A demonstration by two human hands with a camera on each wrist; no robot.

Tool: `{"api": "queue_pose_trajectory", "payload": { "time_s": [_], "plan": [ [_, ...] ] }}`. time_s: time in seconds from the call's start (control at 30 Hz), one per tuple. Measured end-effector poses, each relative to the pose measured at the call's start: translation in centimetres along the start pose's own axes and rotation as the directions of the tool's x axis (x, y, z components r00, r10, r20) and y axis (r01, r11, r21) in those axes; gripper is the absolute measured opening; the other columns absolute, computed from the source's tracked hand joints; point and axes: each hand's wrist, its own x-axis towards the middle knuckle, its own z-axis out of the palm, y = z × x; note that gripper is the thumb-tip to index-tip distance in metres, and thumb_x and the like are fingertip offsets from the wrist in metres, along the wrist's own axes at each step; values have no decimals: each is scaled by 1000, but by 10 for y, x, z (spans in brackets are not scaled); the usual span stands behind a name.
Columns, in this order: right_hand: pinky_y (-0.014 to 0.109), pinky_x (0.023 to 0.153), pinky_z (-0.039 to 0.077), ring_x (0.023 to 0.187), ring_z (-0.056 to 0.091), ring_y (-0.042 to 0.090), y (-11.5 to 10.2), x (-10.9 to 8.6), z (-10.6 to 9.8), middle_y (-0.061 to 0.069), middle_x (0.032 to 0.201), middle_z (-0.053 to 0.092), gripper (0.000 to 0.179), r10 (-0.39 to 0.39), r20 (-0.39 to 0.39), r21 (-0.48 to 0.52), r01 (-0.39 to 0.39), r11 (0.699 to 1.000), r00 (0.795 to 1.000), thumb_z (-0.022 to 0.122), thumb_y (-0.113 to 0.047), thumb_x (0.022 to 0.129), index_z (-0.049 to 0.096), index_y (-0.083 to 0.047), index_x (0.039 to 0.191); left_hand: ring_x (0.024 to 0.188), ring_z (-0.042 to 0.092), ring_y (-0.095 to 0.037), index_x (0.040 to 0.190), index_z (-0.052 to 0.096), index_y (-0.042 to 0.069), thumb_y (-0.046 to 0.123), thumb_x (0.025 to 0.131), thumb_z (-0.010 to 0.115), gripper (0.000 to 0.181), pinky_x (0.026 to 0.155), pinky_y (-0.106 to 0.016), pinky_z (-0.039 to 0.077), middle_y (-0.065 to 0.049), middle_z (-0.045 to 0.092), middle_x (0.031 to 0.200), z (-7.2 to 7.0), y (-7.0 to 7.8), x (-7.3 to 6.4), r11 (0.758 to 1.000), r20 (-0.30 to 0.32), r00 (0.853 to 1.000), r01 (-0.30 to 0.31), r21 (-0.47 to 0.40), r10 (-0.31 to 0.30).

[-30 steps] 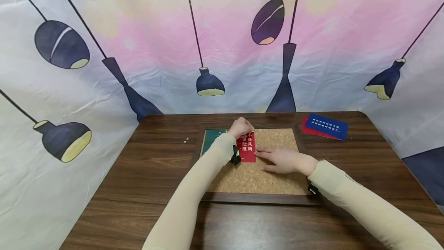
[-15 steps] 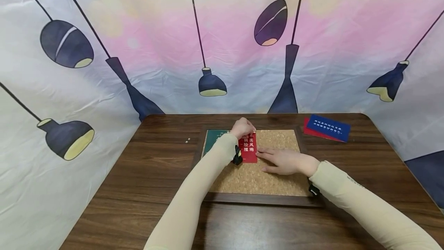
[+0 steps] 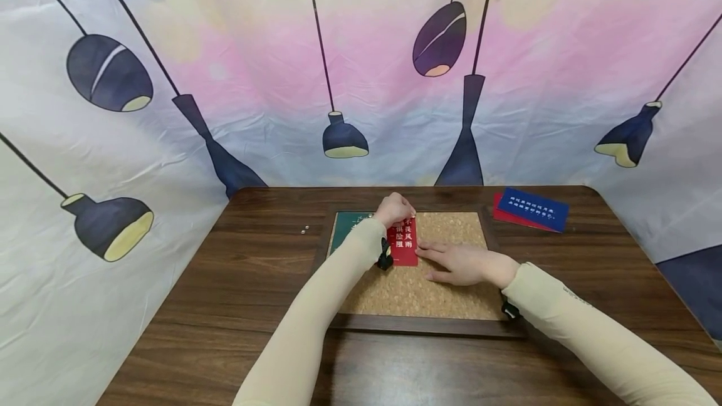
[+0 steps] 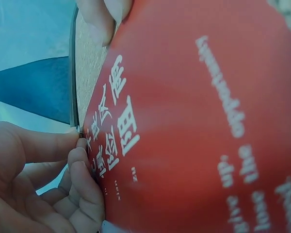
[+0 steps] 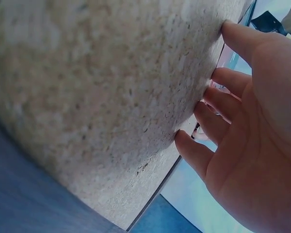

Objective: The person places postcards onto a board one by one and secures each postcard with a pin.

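A red card point(image 3: 406, 249) with white characters lies on the cork board point(image 3: 445, 296). At the card's top right corner, my left hand point(image 3: 393, 208) pinches a tiny shiny thumbtack point(image 4: 79, 130) between thumb and forefinger; its other fingers are curled over the card's upper part. My right hand point(image 3: 459, 262) rests with spread fingers, some fingertips at the card's right edge and the thumb lower on the cork. A dark green card point(image 3: 341, 228) with white writing sits left of the red one, partly hidden by the left hand and sleeve.
Two small shiny round pieces point(image 3: 304, 229) lie on the wooden table point(image 3: 248, 268), left of the board. A blue card point(image 3: 534, 208) overlaps a red card point(image 3: 507, 217) at the back right. Behind the table hangs a lamp-patterned cloth point(image 3: 383, 80).
The head view has shifted slightly. Both hands keep their places on the red card, with no other visible change.
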Motion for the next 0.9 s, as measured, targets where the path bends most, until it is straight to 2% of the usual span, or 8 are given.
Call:
{"api": "queue_pose_trajectory", "payload": {
  "time_s": [0.2, 0.43, 0.57, 0.7, 0.9],
  "plan": [
    [53, 113, 35, 144, 38, 37, -1, 1, 0, 17, 158, 38, 61, 2, -2, 6, -2, 1000, 1000, 57, -38, 103, 44, -5, 152, 80, 57, -19, 103, 74, 5, 17, 98, 67, 15, 69, -31, 51, -8, 66, 101, 2, -9, -4, 999, -20, 999, -35, 1, 35],
    [54, 113, 35, 144, 37, 36, 0, 0, 0, 16, 159, 36, 61, 19, 14, 20, -19, 1000, 1000, 56, -39, 104, 43, -6, 153, 84, 55, -20, 102, 74, 8, 15, 99, 64, 13, 71, -32, 49, -6, 63, 102, 3, -13, -9, 993, -35, 993, -110, 39, 112],
    [53, 113, 35, 144, 37, 36, -1, 1, 1, 15, 159, 37, 62, 22, 19, 20, -22, 1000, 1000, 57, -40, 103, 43, -6, 153, 87, 56, -21, 104, 73, 10, 17, 100, 63, 13, 75, -34, 51, -6, 64, 106, 5, -15, -11, 993, -42, 993, -107, 56, 109],
    [53, 113, 34, 144, 37, 37, -4, 2, 0, 17, 160, 35, 63, 22, 44, 55, -25, 998, 999, 58, -40, 103, 43, -5, 153, 93, 56, -20, 111, 71, 11, 15, 101, 59, 15, 81, -36, 51, -6, 65, 114, 8, -17, -15, 987, -26, 992, -122, 104, 126],
    [55, 113, 33, 143, 37, 39, -7, 3, -9, 20, 159, 34, 63, 32, 66, 96, -38, 995, 997, 59, -38, 103, 42, -3, 153, 97, 56, -22, 119, 65, 8, 12, 102, 56, 20, 87, -39, 50, -10, 64, 119, 6, -14, -19, 978, 24, 985, -171, 119, 170]
  ]
}}
